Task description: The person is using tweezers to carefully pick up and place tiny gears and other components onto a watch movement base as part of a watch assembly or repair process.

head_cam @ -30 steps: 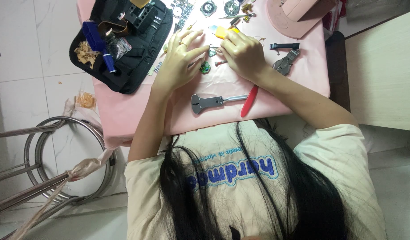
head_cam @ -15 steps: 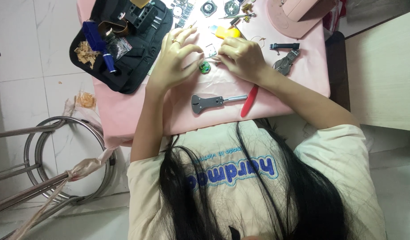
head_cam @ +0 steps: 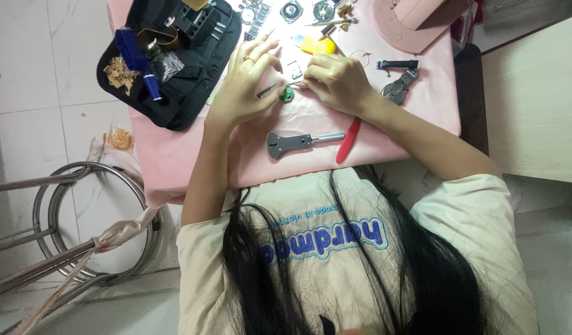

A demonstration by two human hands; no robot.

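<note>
A small round green piece (head_cam: 288, 93) lies on the pink tabletop (head_cam: 416, 111) between my two hands. My left hand (head_cam: 242, 87) pinches a thin metal tool (head_cam: 266, 92) whose tip points at the green piece. My right hand (head_cam: 338, 80) rests just right of it, fingertips closed at the piece's upper edge. What exactly they pinch is too small to tell. A grey case wrench (head_cam: 295, 142) with a red handle (head_cam: 348, 140) lies on the cloth below my hands, untouched.
An open black tool pouch (head_cam: 196, 68) with a blue-handled tool (head_cam: 137, 59) sits at the left. A yellow block (head_cam: 317, 45), watch cases (head_cam: 323, 9), pliers (head_cam: 399, 88) and a pink cap (head_cam: 416, 25) lie beyond my hands. A metal stool (head_cam: 93, 217) stands lower left, a wooden cabinet (head_cam: 534, 93) right.
Both hands stay over the green piece with only small finger shifts. My left fingers have lifted a little, so the thin tool now shows.
</note>
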